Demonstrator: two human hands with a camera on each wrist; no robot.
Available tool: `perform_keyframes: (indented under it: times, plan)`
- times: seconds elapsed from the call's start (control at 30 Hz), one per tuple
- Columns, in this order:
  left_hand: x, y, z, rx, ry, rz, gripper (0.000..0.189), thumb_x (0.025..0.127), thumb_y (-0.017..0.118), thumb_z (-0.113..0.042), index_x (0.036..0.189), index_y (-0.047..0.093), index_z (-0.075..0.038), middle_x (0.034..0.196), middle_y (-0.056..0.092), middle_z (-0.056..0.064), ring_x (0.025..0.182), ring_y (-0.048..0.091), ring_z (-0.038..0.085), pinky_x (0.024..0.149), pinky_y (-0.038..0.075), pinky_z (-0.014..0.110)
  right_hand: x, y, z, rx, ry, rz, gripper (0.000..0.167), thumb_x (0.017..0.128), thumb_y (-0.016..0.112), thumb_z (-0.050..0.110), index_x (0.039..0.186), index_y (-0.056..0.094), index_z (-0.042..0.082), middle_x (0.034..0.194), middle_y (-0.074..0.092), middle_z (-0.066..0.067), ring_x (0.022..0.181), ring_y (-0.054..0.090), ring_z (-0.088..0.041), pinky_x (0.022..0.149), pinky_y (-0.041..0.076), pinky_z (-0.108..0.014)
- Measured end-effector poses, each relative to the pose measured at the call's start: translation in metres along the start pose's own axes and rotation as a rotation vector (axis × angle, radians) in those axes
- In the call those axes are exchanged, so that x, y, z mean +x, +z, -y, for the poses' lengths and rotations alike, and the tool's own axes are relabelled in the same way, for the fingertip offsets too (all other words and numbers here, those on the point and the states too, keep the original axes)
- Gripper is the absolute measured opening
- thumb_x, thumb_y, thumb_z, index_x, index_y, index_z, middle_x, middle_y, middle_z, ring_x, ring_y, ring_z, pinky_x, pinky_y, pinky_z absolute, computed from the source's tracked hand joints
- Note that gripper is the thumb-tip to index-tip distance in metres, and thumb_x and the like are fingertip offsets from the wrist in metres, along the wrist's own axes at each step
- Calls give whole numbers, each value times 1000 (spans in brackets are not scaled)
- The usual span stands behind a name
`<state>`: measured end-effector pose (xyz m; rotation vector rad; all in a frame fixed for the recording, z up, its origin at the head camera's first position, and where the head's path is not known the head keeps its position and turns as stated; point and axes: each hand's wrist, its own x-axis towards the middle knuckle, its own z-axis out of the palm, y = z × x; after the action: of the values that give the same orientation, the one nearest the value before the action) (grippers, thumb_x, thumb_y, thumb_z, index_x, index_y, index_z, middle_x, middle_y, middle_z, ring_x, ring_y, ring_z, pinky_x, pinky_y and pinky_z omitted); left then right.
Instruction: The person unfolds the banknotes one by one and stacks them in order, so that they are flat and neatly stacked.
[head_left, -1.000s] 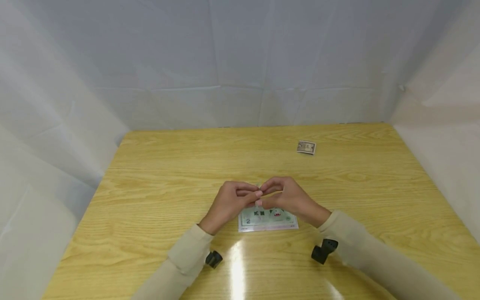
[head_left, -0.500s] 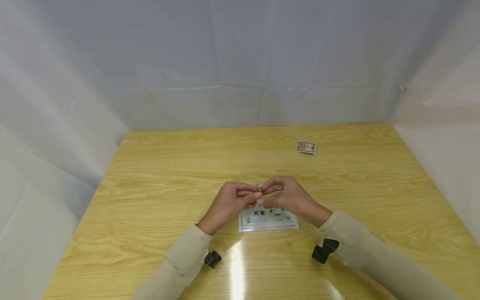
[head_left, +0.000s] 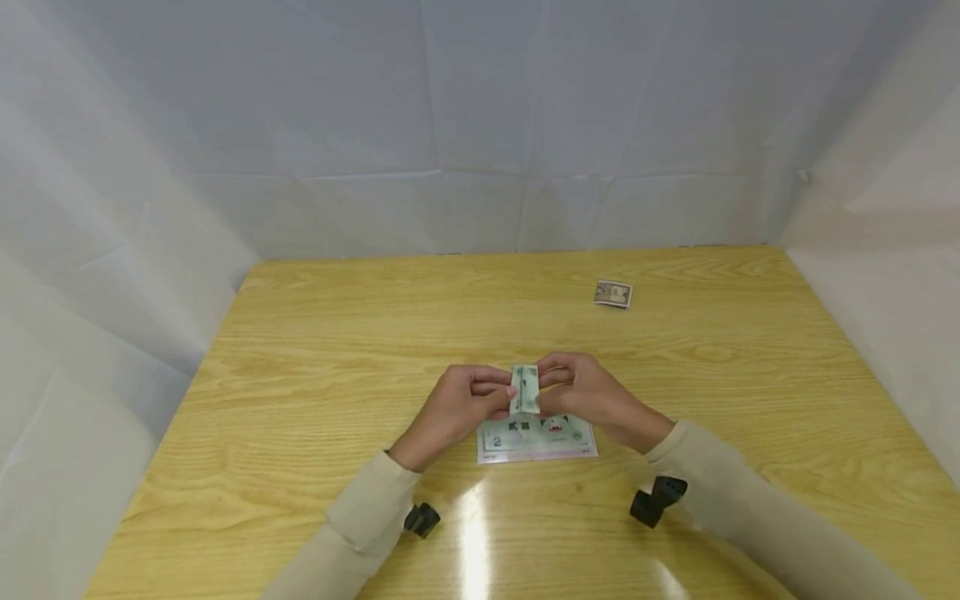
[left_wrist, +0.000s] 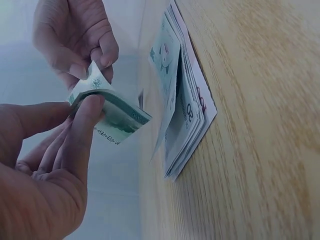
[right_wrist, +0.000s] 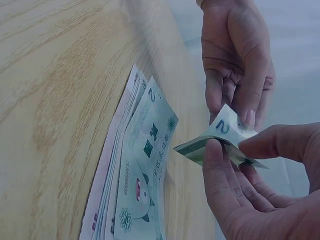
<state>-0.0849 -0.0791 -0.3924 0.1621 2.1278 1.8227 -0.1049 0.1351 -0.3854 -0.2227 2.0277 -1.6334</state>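
Between my two hands is a green paper play banknote (head_left: 524,392), folded into a small narrow shape and marked with a 2. My left hand (head_left: 457,410) pinches its left edge between thumb and fingers. On the opposite edge, my right hand (head_left: 592,396) pinches it the same way. Both wrist views show the folded note (left_wrist: 107,112) bent, with layers at its fold. Just below the hands, a stack of flat play banknotes (right_wrist: 145,165) lies on the table, a green 2 note on top. Pinkish edges of lower notes show underneath.
A small folded brownish note (head_left: 613,294) lies farther back on the wooden table (head_left: 360,333), right of centre. White sheeting (head_left: 480,125) hangs behind the table and along both sides. A small black device (head_left: 658,500) is on each wrist.
The folded note, earlier seen almost edge-on and mostly hidden by the fingers, now shows its face to the head view. My right hand has shifted slightly right, widening the gap between the hands.
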Motion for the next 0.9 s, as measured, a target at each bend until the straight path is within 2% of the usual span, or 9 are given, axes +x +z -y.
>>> perform_keyframes:
  times: [0.07,0.17,0.2,0.33,0.43,0.57,0.63,0.9]
  plan:
    - [-1,0,0,8,6,-10,26,99,65,-7,121,67,7,113,72,19,98,73,27,82,62,36,0,-2,-1,-2,-2,-5,40,93,60,-1,131,50,-6,85,61,-6,88,66,-24,87,60,-48]
    - [-2,-1,1,23,14,-34,25,98,64,-6,120,68,6,111,72,18,96,73,26,80,63,37,-2,-4,-2,-24,-6,-26,35,95,56,0,128,50,-7,73,52,-4,84,65,-26,84,61,-47]
    - [-3,-1,1,31,17,-44,25,97,64,-6,119,68,6,110,73,17,95,73,25,79,63,37,-2,-6,-2,-34,-7,-33,33,95,56,1,127,50,-7,73,52,-5,83,65,-27,83,61,-47]
    - [-5,-4,3,56,19,-72,22,95,66,-7,113,69,5,104,73,15,91,73,24,77,63,38,-6,-11,-4,-68,2,-83,29,96,60,4,122,54,-6,89,65,-11,84,68,-26,80,62,-46]
    - [-8,-6,3,77,17,-80,19,94,69,-7,108,69,5,99,74,15,84,73,23,75,63,40,-10,-15,-5,-87,7,-110,30,96,62,5,123,55,-6,83,62,-9,81,65,-23,79,62,-45]
    - [-10,-8,5,106,-18,-89,20,93,71,-7,107,68,6,95,74,14,76,72,24,73,64,40,-13,-19,-6,-114,9,-126,29,96,64,6,121,57,-8,93,62,-13,87,65,-23,79,63,-43]
    - [-10,-9,5,127,-52,-96,22,92,72,-7,109,68,7,94,74,13,75,72,24,71,64,38,-14,-21,-7,-125,11,-129,28,96,66,6,118,58,-8,103,63,-17,91,66,-25,78,63,-42]
    - [-9,-12,7,201,-128,-78,22,91,73,-4,108,69,9,85,74,11,72,72,23,67,63,35,-17,-26,-13,-165,3,-105,15,93,70,3,100,62,-8,92,63,-17,76,68,-24,69,64,-41]
